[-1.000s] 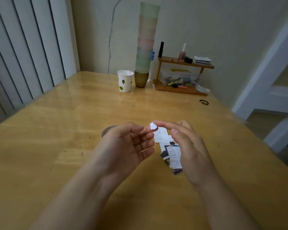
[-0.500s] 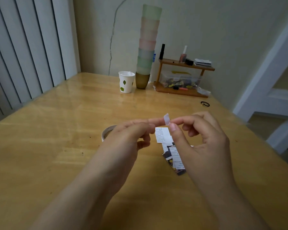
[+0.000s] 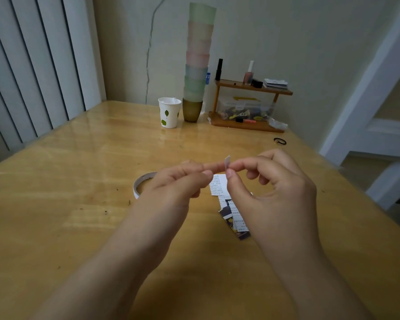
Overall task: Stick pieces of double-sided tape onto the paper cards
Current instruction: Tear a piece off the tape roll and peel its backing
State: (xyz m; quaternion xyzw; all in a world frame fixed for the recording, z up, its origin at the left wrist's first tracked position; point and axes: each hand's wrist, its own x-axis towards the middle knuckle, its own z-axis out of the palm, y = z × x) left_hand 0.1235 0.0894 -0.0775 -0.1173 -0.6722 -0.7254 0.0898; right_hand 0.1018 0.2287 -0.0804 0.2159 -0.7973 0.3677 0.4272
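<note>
A small white tape piece (image 3: 227, 161) is held upright at the centre of the frame, above the table (image 3: 79, 181), pinched from both sides. By the left hand (image 3: 171, 183) it is pressed with the tips of the extended fingers; by the right hand (image 3: 280, 195) it is pinched between thumb and forefinger, the other fingers being curled loosely behind.

Just below the fingertips, the cards (image 3: 231, 204) are seen lying on the table in a loose overlapping pile, some printed with rows of text and some dark; part of the pile is hidden by the right hand. A tape roll (image 3: 140, 183) lies flat left of centre, partly covered by the left hand.

In the upper middle of the frame, a paper cup (image 3: 169, 113) with leaf prints stands beside a tall stack of cups (image 3: 198, 63) against the wall. To the right of these a small wooden shelf (image 3: 252, 87) with bottles is placed, and a hair tie (image 3: 280, 141) lies near the right edge of the table.
</note>
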